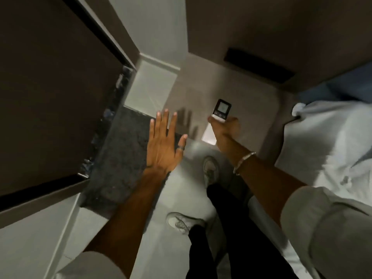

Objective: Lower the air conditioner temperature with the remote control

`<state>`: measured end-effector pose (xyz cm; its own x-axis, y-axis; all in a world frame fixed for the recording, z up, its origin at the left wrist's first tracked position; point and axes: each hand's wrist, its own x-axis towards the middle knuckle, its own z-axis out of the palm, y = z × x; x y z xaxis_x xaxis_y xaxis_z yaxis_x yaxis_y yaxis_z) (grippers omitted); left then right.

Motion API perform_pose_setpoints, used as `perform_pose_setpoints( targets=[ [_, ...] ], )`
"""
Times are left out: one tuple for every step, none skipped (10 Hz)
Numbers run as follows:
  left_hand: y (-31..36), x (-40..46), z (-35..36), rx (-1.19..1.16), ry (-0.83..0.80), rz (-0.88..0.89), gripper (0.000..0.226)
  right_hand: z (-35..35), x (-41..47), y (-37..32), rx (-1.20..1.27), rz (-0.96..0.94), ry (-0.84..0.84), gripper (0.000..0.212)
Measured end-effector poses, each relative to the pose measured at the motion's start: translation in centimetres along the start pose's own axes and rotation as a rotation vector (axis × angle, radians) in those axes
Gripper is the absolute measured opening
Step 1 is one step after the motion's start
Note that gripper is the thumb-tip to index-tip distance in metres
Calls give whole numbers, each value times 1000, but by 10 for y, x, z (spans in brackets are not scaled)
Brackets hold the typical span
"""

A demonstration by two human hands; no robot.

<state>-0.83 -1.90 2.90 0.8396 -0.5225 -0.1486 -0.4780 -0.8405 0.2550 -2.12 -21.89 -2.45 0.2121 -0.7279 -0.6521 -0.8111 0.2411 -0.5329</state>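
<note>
Remote control [221, 110] is clamped in the grip of the right hand [226, 128], its fingers closed around the lower body, screen end pointing away, above the floor beside the bed [330, 137]. The left hand [164, 141] is spread flat and holds nothing. Picking up seems done; pressing the button is left. The air conditioner is not in view, and the screen is too blurred to read.

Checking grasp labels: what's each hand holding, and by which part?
Right hand grips the remote control around its middle, screen end clear. Left hand is open, holding nothing.
</note>
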Motion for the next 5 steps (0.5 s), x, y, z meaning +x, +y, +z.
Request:
perform_pose_setpoints(
  targets=[
    [-4,16,45,9,-44,-15,72,33,37,26,-47,42,18,51],
    [-12,28,84,15,-91,-41,70,73,75,49,-79,85,34,67],
    [-18,30,97,31,-107,-65,70,88,92,58,-107,85,27,70],
    [-22,29,96,22,-103,-78,70,93,91,56,-157,41,53,82],
    [-19,25,77,-4,-38,-124,71,88,64,44,-282,-26,72,84]
  ],
)
